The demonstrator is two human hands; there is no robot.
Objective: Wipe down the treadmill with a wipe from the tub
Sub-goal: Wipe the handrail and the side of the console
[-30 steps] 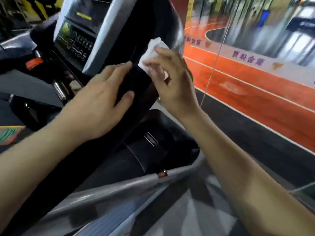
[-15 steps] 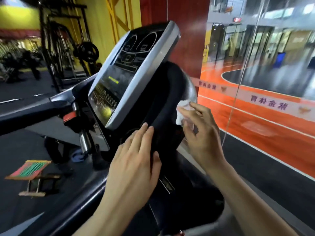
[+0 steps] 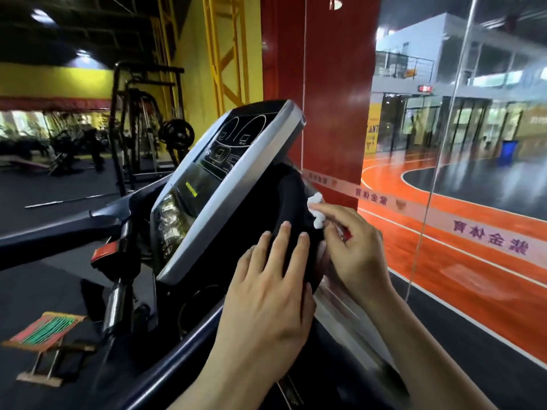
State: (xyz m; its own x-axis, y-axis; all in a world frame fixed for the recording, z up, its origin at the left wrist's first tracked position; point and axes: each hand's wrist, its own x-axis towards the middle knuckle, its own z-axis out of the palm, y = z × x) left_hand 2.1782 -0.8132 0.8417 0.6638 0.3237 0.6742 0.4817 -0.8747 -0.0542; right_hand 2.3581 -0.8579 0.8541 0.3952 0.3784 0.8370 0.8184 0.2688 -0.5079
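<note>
The treadmill console (image 3: 213, 184) has a grey frame and a dark display, tilted up in the middle of the view. Its black rounded side housing (image 3: 278, 196) faces me on the right. My left hand (image 3: 272, 294) rests on that housing with straight fingers. My right hand (image 3: 352, 250) pinches a crumpled white wipe (image 3: 316, 211) and presses it against the housing's right edge. The wipe tub is out of sight.
A dark handrail (image 3: 50, 232) runs left from the console, with a red tag (image 3: 105, 251) below it. A small striped folding stool (image 3: 47, 332) stands on the floor at lower left. A glass wall (image 3: 444, 173) is close on the right. Weight racks (image 3: 142, 125) stand behind.
The view has lifted, so the whole console shows. My right hand with the wipe has stayed on the housing's right edge, and my left hand still lies flat beside it.
</note>
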